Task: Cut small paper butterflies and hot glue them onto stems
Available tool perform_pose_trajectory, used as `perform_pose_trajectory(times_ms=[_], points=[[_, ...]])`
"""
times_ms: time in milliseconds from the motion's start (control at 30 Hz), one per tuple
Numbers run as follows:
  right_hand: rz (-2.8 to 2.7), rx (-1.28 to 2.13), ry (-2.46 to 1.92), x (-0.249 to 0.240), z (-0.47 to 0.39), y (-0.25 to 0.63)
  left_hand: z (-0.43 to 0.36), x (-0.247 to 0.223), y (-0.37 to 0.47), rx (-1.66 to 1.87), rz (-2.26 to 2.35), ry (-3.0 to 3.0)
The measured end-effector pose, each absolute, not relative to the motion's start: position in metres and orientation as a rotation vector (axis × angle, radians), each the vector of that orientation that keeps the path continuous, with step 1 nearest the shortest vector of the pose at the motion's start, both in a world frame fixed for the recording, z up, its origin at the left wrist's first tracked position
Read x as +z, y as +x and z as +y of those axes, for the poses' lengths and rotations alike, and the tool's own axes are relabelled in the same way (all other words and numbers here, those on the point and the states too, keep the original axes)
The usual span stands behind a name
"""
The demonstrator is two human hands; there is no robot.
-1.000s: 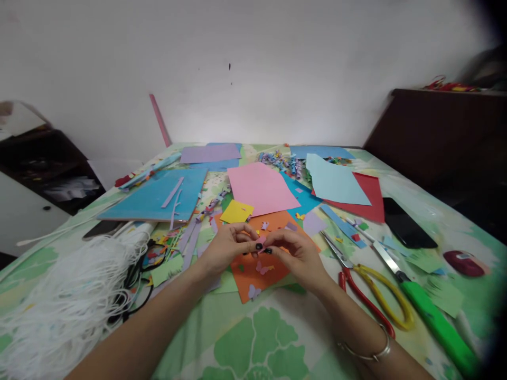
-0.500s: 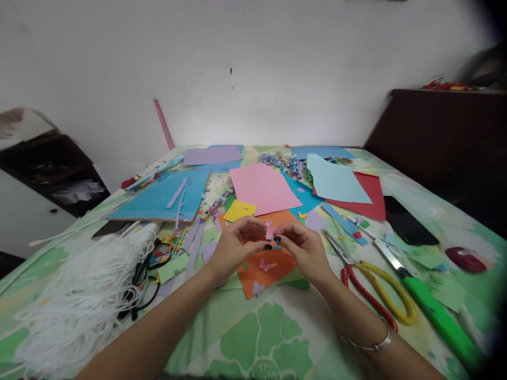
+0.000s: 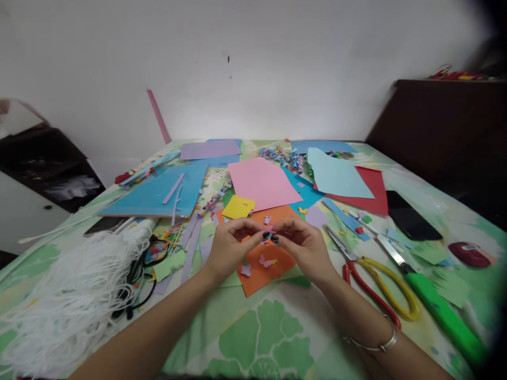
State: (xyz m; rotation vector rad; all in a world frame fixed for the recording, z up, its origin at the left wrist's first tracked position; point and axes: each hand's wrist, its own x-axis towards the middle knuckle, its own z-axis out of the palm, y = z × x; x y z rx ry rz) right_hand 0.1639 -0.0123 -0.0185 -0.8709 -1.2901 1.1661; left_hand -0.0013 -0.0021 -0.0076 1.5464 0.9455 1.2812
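Over the orange paper (image 3: 255, 284), my left hand (image 3: 229, 245) and my right hand (image 3: 303, 243) meet fingertip to fingertip. Thumb and forefinger of each hand are pinched on a small pink paper piece (image 3: 270, 229); the fingers cover most of it, so its outline is unclear. Below the hands, a pink paper butterfly (image 3: 266, 261) with a yellow bit beside it lies on the orange sheet. A lilac butterfly cutout (image 3: 245, 271) rests near that sheet's left edge. Another small pink cutout (image 3: 268, 219) lies just beyond my fingertips.
Scissors (image 3: 350, 256) with red and yellow handles lie right of my right hand, beside a green-handled knife (image 3: 435, 306). Farther right are a black phone (image 3: 412, 214) and a red mouse-like object (image 3: 469, 254). White string (image 3: 75, 301) is heaped left; pink paper (image 3: 261, 182) lies ahead.
My fingertips have drawn closer together, covering more of the pink piece. The lilac butterfly has shifted up and left on the orange paper. The view has tilted slightly.
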Motion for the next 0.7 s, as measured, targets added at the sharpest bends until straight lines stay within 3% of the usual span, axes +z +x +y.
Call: perform_pose_trajectory(times_ms=[700], points=[[-1.206, 1.186, -0.955, -0.0150, -0.0126, 0.1624, -0.0073, -0.0073, 0.0027, 1.253, 1.060, 1.509]])
